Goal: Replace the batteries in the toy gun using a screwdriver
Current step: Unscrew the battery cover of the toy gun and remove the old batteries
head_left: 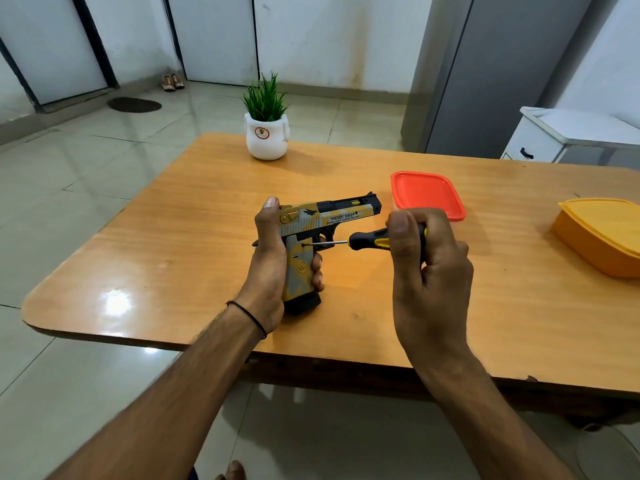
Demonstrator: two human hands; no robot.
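A yellow, grey and black toy gun (329, 216) stands upright on its grip near the middle of the wooden table (173, 254), barrel pointing right. My left hand (270, 258) grips its handle from the left, thumb up along the rear of the slide. My right hand (422, 258) holds a black and yellow screwdriver (370, 241) by its handle. The thin shaft lies level and points left, its tip at a small hole in the upper part of the grip.
A red lid (427, 194) lies just beyond my right hand. An orange container (602, 237) sits at the right edge. A white pot with a green plant (266, 133) stands at the far side. A white cabinet (571, 136) is behind the table on the right.
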